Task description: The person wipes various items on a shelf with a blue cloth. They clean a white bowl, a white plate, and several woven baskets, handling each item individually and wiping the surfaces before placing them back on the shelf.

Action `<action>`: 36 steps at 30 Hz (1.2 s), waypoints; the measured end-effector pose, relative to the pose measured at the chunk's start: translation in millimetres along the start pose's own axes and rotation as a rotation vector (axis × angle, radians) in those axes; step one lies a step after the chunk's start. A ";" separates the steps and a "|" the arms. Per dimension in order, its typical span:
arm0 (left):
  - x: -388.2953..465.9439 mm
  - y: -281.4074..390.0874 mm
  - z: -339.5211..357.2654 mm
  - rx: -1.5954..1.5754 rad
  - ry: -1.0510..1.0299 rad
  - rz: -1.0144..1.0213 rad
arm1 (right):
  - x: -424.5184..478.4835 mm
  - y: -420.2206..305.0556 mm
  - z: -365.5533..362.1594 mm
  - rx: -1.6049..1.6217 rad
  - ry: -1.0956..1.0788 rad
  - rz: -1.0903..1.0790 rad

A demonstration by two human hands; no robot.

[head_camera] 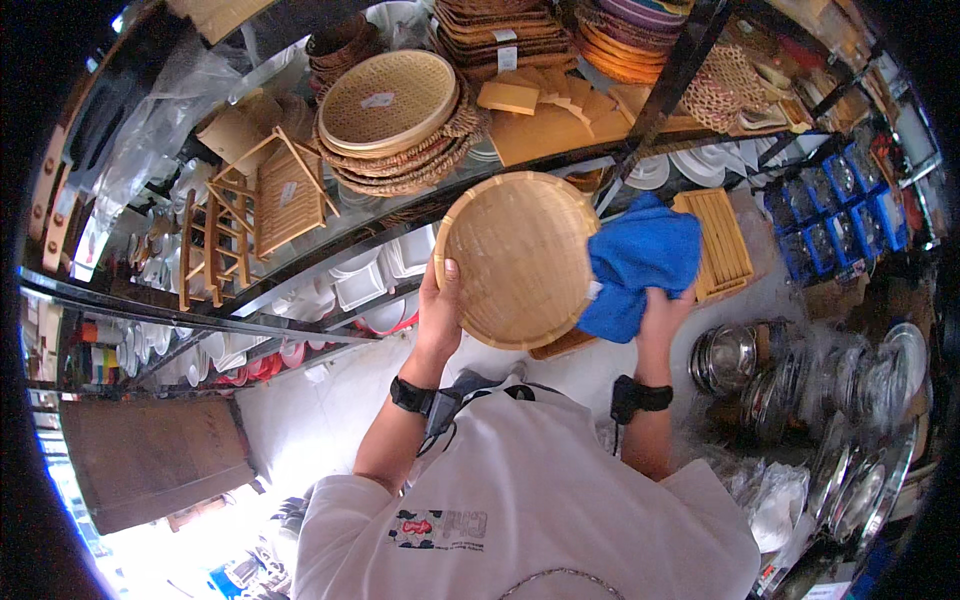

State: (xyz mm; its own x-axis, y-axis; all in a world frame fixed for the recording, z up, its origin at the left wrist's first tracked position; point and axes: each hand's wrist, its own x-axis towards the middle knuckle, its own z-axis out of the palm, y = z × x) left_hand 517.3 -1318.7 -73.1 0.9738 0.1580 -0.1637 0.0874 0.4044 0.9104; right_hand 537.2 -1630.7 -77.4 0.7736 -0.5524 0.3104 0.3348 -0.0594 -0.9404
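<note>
A shallow round woven bamboo tray is held up in front of my chest, its flat face towards me. My left hand grips its left rim, the thumb lying over the edge. In my right hand is a bunched blue cloth, which reaches the tray's right rim and overlaps it. The fingers of both hands are partly hidden, behind the tray and the cloth.
The glass shelf ahead carries stacked round baskets, a wooden folding rack and woven placemats. White dishes fill the shelf below. A slatted wooden tray, blue bins and metal pans stand to my right.
</note>
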 end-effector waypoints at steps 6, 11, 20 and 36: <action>9.0 -20.9 -4.8 -0.061 -0.116 -0.144 | -15.2 -10.6 -79.6 0.286 -0.228 0.674; 11.4 -75.7 -5.9 -0.035 -0.248 -0.362 | -63.0 44.2 -108.8 0.129 -0.300 0.903; 32.7 -252.0 -72.5 0.425 -0.129 -0.770 | -136.2 134.7 -126.4 0.074 -0.085 1.180; 169.2 -465.9 -78.7 1.154 -0.185 -0.604 | -138.7 404.1 -127.0 0.020 0.105 1.203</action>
State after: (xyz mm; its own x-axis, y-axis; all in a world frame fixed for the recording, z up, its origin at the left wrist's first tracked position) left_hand 624.9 -1409.5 -554.9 0.7244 0.0621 -0.6866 0.5545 -0.6442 0.5268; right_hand 496.9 -1683.7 -518.1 0.5490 -0.3103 -0.7761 -0.5610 0.5515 -0.6174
